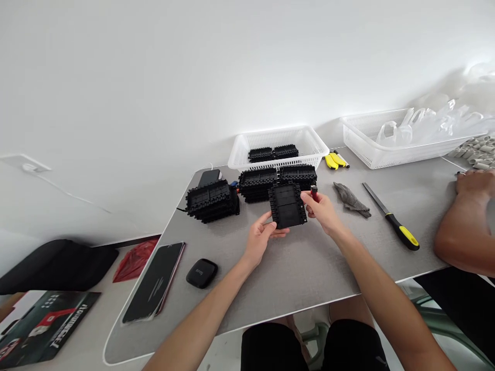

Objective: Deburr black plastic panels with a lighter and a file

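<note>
A flat black plastic panel point(286, 205) with toothed side edges is held up over the table, tilted toward me. My left hand point(262, 234) grips its lower left corner, thumb on the face and fingers underneath. At its upper right edge, my right hand point(319, 208) pinches the panel and also keeps a small red lighter point(314, 193), its dark top pointing up. Behind the panel stand two stacks of similar black panels, one left point(258, 184) and one right point(297, 175). Another leaning stack point(211, 200) sits to the left.
A white basket point(278, 135) holds more panels; a second basket point(390, 154) holds plastic bags. Rightward lie a grey rag point(351, 199), a file point(390, 216) and yellow-handled tools point(336, 159). A phone point(157, 281) and black case point(201, 273) lie left. A co-worker's arm point(469, 221) rests at right.
</note>
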Tool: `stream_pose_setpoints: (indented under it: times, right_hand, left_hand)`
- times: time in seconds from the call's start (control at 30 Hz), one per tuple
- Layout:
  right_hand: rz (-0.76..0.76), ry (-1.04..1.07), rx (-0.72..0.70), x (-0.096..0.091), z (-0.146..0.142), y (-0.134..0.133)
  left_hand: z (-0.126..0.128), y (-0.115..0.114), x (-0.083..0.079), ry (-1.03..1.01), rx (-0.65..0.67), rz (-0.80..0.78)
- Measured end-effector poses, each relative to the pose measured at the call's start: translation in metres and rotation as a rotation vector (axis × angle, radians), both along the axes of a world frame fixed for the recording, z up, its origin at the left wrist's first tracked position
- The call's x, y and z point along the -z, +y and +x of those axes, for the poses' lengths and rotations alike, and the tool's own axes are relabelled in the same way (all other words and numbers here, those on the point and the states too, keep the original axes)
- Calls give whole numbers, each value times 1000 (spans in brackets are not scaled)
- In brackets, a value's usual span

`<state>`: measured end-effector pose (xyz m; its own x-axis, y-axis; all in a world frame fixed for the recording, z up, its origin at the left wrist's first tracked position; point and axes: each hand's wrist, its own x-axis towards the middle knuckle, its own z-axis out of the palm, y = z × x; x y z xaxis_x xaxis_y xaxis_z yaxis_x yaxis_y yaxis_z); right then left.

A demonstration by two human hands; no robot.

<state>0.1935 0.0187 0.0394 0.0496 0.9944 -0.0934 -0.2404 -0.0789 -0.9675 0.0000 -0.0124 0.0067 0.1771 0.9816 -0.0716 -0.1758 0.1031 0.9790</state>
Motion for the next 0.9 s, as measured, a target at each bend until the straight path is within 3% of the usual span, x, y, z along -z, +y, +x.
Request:
stream_pose_setpoints:
  times: [0.27, 0.5, 0.7, 0.9]
  right_hand:
    - [-53, 26, -36, 8, 0, 1]
    - [38, 170, 23, 9, -6, 1]
    - [8, 258, -43, 1, -5, -2]
    - [-35, 41, -69, -1, -3, -5]
  left_hand:
    - [-4, 1, -2, 55, -25, 78]
    - [-6, -2, -3, 423, -207, 365]
    - [-4, -10, -6, 596, -297, 565]
    - [-6, -6, -3, 691, -427, 901]
